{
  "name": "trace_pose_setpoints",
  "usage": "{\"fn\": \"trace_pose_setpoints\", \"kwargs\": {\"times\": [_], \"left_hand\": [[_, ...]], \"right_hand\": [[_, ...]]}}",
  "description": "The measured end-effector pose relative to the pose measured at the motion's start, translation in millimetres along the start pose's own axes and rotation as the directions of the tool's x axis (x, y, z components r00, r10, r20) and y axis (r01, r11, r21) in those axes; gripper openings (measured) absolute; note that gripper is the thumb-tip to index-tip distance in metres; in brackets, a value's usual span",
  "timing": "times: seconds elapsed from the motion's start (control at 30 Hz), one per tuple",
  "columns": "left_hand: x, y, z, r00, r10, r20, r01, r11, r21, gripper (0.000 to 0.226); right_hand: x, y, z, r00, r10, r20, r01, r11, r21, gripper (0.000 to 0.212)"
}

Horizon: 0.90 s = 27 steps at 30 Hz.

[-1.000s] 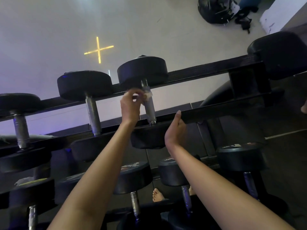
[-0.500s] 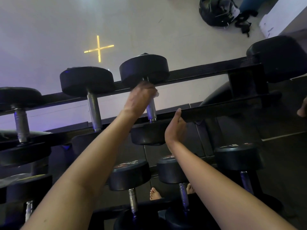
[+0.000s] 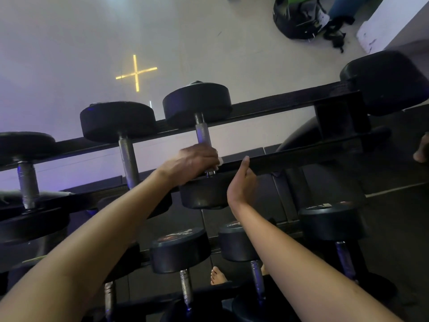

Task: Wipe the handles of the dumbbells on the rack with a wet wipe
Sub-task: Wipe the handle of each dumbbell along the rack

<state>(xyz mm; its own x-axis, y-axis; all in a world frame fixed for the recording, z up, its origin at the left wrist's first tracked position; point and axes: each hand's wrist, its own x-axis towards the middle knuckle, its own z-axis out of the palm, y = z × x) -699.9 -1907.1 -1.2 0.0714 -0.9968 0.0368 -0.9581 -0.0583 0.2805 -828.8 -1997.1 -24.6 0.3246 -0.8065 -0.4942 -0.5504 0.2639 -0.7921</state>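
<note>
Left hand (image 3: 197, 161) gripped wet wipe (image 3: 219, 161) round near end of dumbbell handle (image 3: 203, 133) on rack (image 3: 278, 105) top tier; right hand (image 3: 242, 182) touched front rail (image 3: 313, 152), fingers hidden, grip unclear; lower-tier dumbbells (image 3: 178, 249) carried labels (image 3: 176, 234), unreadable; black bag (image 3: 299, 17) lay beyond on floor (image 3: 209, 43).

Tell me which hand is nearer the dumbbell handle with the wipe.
Left. The left hand grips the dumbbell handle low down, through the wet wipe. The right hand sits just right of it, fingers on the rack's front rail, off the handle.
</note>
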Motion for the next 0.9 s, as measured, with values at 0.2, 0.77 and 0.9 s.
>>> {"fn": "trace_pose_setpoints", "kwargs": {"times": [0.2,0.77,0.9], "left_hand": [[17.8,-24.1,-5.2,0.965,-0.153,-0.212,0.196,0.960,0.202,0.024],[-6.1,27.1,14.2,0.507,-0.852,0.128,0.578,0.226,-0.785,0.009],[5.9,7.8,6.1,0.366,-0.922,0.130,0.323,-0.005,-0.946,0.016]], "right_hand": [[0.2,-0.5,-1.3,1.000,-0.016,0.006,0.016,0.999,-0.034,0.068],[-1.0,-0.3,-1.5,1.000,-0.020,-0.001,0.020,1.000,0.008,0.067],[-0.1,-1.4,-1.8,1.000,-0.025,-0.007,0.025,1.000,0.015,0.064]]}}
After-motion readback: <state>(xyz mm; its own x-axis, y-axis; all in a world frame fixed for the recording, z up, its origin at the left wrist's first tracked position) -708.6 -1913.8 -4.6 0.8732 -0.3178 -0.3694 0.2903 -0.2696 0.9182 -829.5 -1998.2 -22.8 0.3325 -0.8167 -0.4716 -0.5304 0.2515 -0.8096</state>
